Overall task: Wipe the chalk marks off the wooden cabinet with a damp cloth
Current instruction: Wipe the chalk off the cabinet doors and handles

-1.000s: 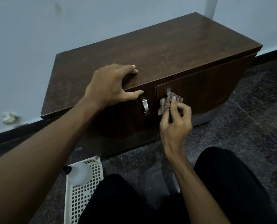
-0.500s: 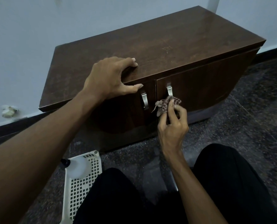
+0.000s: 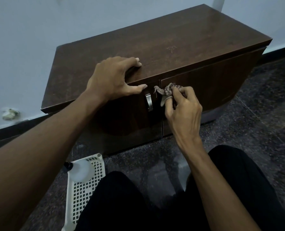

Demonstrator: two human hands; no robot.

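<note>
A low dark wooden cabinet stands against the pale wall, with two front doors. Faint chalk marks show on its top. My left hand rests on the top's front edge, fingers bent on the top and thumb along the edge above the left door's metal handle. My right hand pinches a small bunched patterned cloth against the upper left corner of the right door. The right door's handle is hidden behind the cloth and hand.
A white perforated plastic basket lies on the dark speckled floor at lower left, with a white bottle in it. My knees in black trousers fill the bottom. A dark skirting runs along the wall.
My right hand with the cloth dipped below the right door's handle, then came back up over it near the door's top edge. The left hand stayed in place.
</note>
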